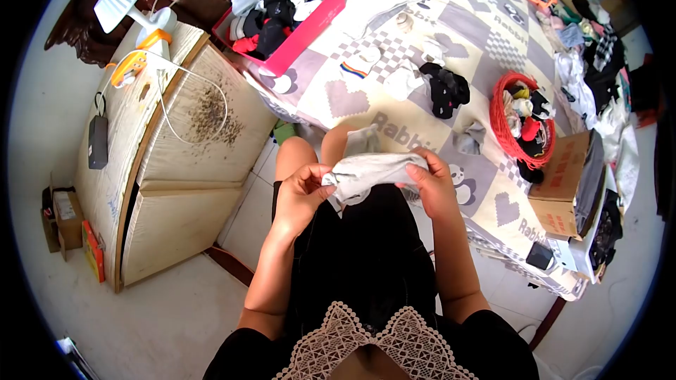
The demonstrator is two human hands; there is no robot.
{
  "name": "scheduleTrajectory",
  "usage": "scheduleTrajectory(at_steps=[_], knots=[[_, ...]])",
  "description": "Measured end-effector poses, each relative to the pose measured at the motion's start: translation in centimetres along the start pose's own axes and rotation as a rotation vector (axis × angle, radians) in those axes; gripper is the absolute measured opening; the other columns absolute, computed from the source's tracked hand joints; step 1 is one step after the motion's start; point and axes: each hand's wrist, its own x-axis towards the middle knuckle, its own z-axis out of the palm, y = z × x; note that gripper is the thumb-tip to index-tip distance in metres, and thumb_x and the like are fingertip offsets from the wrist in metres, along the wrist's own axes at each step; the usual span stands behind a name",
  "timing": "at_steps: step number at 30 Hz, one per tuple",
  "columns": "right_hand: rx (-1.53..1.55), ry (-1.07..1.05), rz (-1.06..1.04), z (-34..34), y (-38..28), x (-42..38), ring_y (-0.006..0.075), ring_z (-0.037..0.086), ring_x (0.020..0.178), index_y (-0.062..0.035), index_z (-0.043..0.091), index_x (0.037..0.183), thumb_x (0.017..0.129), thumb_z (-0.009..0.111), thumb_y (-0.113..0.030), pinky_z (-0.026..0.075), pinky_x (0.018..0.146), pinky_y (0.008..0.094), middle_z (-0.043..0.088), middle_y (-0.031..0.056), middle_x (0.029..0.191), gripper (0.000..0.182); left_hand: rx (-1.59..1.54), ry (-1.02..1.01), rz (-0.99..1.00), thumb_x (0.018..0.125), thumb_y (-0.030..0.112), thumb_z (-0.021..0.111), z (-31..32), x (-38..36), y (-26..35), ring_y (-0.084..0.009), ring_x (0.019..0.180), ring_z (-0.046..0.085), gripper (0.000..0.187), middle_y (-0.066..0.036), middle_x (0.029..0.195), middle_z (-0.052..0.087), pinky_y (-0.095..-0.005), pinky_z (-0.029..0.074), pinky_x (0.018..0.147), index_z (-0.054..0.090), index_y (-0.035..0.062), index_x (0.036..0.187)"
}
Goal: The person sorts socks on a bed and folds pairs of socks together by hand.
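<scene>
A light grey sock (373, 171) is stretched sideways between my two hands, above my lap. My left hand (304, 193) pinches its left end between thumb and fingers. At the other end, my right hand (431, 179) grips the fabric the same way. Just behind the held sock, another grey piece of cloth (362, 141) lies by my knee at the bed's edge. Further up on the bed are white socks (404, 80), a black bundle of socks (445, 89), a sock with rainbow stripes (359, 62) and a crumpled grey sock (470, 138).
A pink box (310, 41) full of socks stands at the bed's far left. On the right are a red basket (498, 116) of socks, a cardboard box (561, 176), heaped clothes (604, 63) and a phone (540, 255). A wooden cabinet (183, 225) with a lamp (127, 0) stands left.
</scene>
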Motion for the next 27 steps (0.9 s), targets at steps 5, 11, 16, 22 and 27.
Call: scheduleTrajectory(at_steps=[5,11,16,22,27], knots=[[0.246,0.148,0.000,-0.3,0.7,0.6,0.0038,0.052,0.072,-0.0037,0.062,0.093,0.089,0.060,-0.016,0.039,0.063,0.0174,0.060,-0.0023,0.086,0.013,-0.168,0.028,-0.018,0.086,-0.003,0.059,0.2,0.3,-0.9,-0.0112,0.082,0.058,0.009,-0.005,0.087,0.062,-0.0251,0.049,0.076,0.057,-0.0003,0.094],[0.321,0.287,-0.037,-0.5,3.3,1.0,0.0028,0.048,0.069,-0.0026,0.063,0.092,0.089,0.061,-0.013,0.037,0.063,0.0171,0.057,-0.0042,0.081,0.011,-0.586,0.132,-0.152,0.086,-0.003,0.058,0.6,0.6,-1.8,-0.0127,0.078,0.059,0.010,-0.005,0.092,0.062,-0.0259,0.050,0.069,0.053,0.0050,0.091],[0.158,0.176,-0.197,-0.8,3.7,1.0,0.0038,0.047,0.076,-0.0029,0.062,0.092,0.084,0.060,-0.001,0.037,0.068,0.0174,0.055,-0.0030,0.086,0.009,-0.238,0.240,0.206,0.081,-0.016,0.050,0.4,1.1,-3.4,-0.0084,0.068,0.053,0.023,-0.003,0.089,0.055,-0.0208,0.043,0.056,0.051,0.0071,0.077],[-0.047,0.136,-0.149,-0.2,3.4,0.3,0.0055,0.046,0.080,-0.0045,0.059,0.105,0.081,0.061,0.001,0.037,0.071,0.0189,0.050,-0.0029,0.088,0.025,-0.191,0.276,0.332,0.079,-0.019,0.044,0.6,1.1,-3.5,-0.0088,0.067,0.052,0.027,-0.003,0.092,0.053,-0.0205,0.042,0.056,0.050,0.0072,0.073],[0.016,-0.351,-0.062,0.8,2.4,-0.5,0.0047,0.041,0.070,-0.0045,0.054,0.119,0.084,0.063,-0.013,0.034,0.062,0.0196,0.046,-0.0034,0.080,0.037,-0.467,0.305,0.119,0.087,-0.010,0.046,1.0,1.1,-3.1,-0.0119,0.074,0.060,0.019,-0.006,0.090,0.062,-0.0229,0.048,0.067,0.048,0.0083,0.090]])
